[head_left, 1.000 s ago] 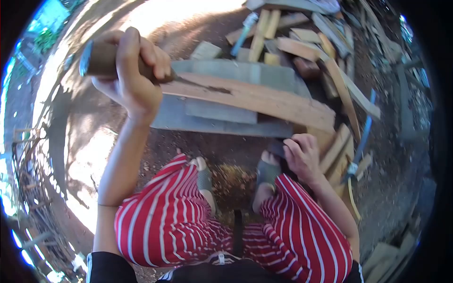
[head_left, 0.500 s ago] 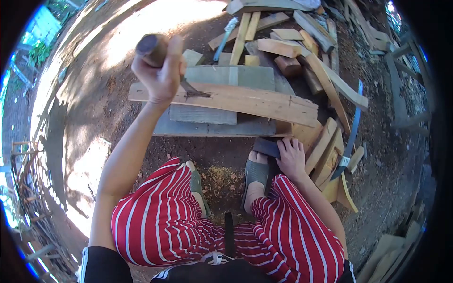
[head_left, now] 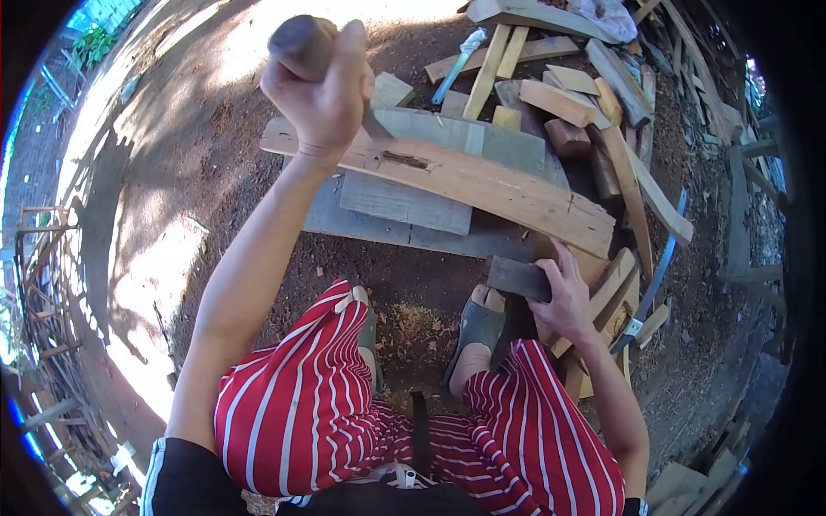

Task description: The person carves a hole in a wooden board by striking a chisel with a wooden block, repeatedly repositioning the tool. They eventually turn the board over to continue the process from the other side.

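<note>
My left hand (head_left: 327, 103) is closed around the thick wooden handle of a chisel (head_left: 301, 49). Its flat metal blade points down toward the far edge of a long pale wooden beam (head_left: 490, 191). A dark, rough slot (head_left: 406, 161) is cut into the beam's top face near the blade. On the other side, my right hand (head_left: 568, 297) grips one end of a dark rectangular block (head_left: 519, 279), held above my foot and just short of the beam's right end. The beam lies across wide grey boards (head_left: 404, 205).
Beyond the boards lie loose wood offcuts (head_left: 559, 103) and a short round log (head_left: 566, 138). A long blue saw blade (head_left: 667, 249) rests on the right by more wood pieces. Wood shavings (head_left: 413, 322) cover the ground between my sandalled feet.
The chisel blade has come away from the slot toward the beam's far edge. My right hand has brought the dark block up from low beside my foot. The whole view has shifted slightly.
</note>
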`<action>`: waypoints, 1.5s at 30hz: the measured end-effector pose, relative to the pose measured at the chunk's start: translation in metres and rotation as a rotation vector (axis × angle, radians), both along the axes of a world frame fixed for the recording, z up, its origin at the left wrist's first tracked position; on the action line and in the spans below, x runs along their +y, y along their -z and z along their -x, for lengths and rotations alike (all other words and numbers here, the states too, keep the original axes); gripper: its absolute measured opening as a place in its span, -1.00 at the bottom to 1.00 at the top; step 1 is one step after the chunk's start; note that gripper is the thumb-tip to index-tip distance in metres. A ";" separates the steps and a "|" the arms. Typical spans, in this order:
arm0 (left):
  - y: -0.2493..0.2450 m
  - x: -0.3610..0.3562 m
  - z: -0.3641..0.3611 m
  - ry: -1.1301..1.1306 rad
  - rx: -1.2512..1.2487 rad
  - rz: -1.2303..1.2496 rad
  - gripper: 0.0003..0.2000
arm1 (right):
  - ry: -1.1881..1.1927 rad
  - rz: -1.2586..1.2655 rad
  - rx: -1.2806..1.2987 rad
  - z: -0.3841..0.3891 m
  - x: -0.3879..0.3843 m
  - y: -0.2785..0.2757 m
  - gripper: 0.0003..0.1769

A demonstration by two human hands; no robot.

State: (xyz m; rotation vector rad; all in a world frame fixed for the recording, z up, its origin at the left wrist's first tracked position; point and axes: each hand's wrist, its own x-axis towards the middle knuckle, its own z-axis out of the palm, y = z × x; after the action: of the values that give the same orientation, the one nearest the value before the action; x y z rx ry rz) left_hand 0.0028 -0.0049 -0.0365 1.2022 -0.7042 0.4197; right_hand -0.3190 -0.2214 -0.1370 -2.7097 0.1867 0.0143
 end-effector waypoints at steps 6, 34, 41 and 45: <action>-0.001 0.022 -0.029 -0.076 -0.044 -0.017 -0.89 | -0.104 -0.105 0.008 -0.013 0.003 -0.018 -0.38; 0.044 0.137 -0.058 -0.037 0.106 -1.502 -0.38 | 0.868 -0.606 -0.211 -0.067 -0.046 -0.042 -0.43; -0.058 0.063 -0.031 -0.180 -0.053 -0.472 -0.74 | 0.476 -0.302 -0.285 -0.079 -0.022 -0.068 -0.37; -0.052 0.030 -0.035 0.055 0.132 0.054 -0.82 | 0.213 -0.157 -0.287 -0.121 0.013 -0.061 -0.35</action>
State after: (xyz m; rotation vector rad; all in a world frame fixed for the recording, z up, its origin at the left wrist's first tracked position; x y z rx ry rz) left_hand 0.0377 0.0255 0.0153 1.1459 -0.6075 0.3084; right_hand -0.1980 -0.2083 -0.0757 -2.4872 0.3690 -0.4023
